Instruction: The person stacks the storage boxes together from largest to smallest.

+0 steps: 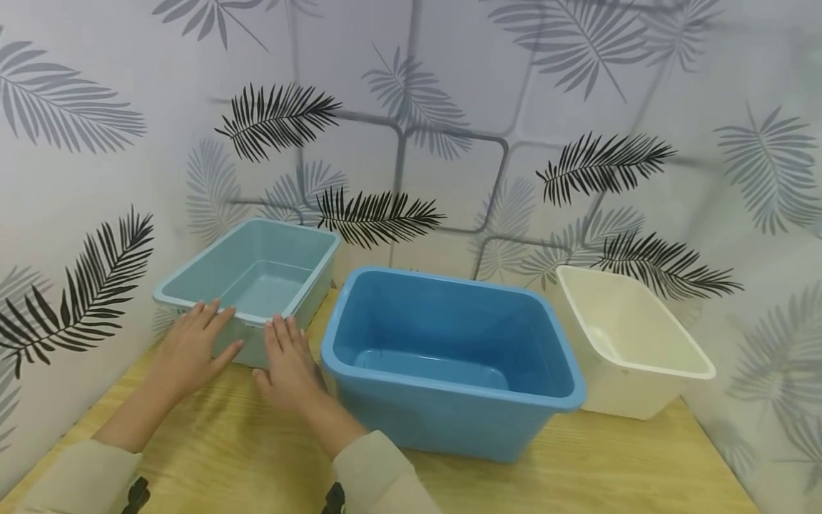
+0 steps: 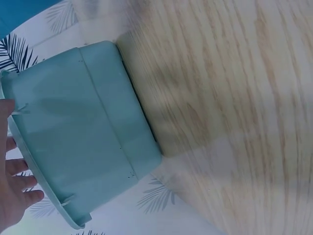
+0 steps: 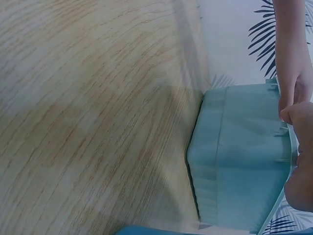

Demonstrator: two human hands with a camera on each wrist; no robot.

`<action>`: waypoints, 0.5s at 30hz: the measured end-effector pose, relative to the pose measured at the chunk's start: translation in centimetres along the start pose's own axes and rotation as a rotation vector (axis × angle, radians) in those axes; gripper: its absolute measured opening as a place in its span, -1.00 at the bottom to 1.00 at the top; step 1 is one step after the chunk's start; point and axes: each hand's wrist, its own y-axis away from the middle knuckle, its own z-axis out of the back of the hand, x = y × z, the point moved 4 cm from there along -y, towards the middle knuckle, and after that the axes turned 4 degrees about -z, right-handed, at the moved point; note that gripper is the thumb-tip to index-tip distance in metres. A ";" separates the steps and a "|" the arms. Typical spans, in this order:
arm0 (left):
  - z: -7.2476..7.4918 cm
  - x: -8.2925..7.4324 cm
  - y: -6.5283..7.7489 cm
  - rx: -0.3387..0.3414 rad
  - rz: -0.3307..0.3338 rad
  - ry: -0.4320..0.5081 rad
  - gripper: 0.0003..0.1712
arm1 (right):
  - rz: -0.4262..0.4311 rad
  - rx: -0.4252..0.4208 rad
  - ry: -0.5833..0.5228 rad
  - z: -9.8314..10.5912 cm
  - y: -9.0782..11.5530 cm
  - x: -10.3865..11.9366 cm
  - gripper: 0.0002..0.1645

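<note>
A pale teal plastic bin (image 1: 282,285) stands at the left on the wooden table, its inside bare. My left hand (image 1: 189,353) lies at its near rim, fingers straight and spread over the edge, thumb pointing right. Close by, my right hand (image 1: 292,364) touches the near right corner of the same rim with fingers extended together. From the left wrist, the bin's outer wall (image 2: 83,127) shows with the left fingers (image 2: 22,182) along the rim. In the right wrist view both hands meet the rim above the bin's side (image 3: 244,147); the right fingertips are partly hidden there.
A larger blue bin (image 1: 449,421) stands just right of my right hand, and a cream bin (image 1: 616,392) is behind it at the right. The wooden table (image 1: 225,442) runs up to walls covered in leaf-patterned paper (image 1: 449,64).
</note>
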 end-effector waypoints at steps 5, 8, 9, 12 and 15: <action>0.1 -0.3 -0.2 0.038 0.025 0.010 -0.39 | 0.008 0.001 -0.046 0.1 0.1 -0.2 -0.25; 0.2 -0.4 -0.4 0.067 0.035 0.016 -0.39 | 0.014 -0.012 -0.041 0.3 0.1 -0.4 -0.26; 0.2 -0.4 -0.4 0.074 0.035 0.016 -0.39 | 0.017 -0.018 -0.031 0.3 0.1 -0.5 -0.26; 0.4 -0.5 -0.4 0.074 0.030 0.008 -0.39 | 0.024 -0.028 -0.003 0.4 0.0 -0.5 -0.27; 0.5 -0.6 -0.2 0.069 0.025 -0.001 -0.39 | 0.035 -0.034 0.018 0.3 0.1 -0.4 -0.27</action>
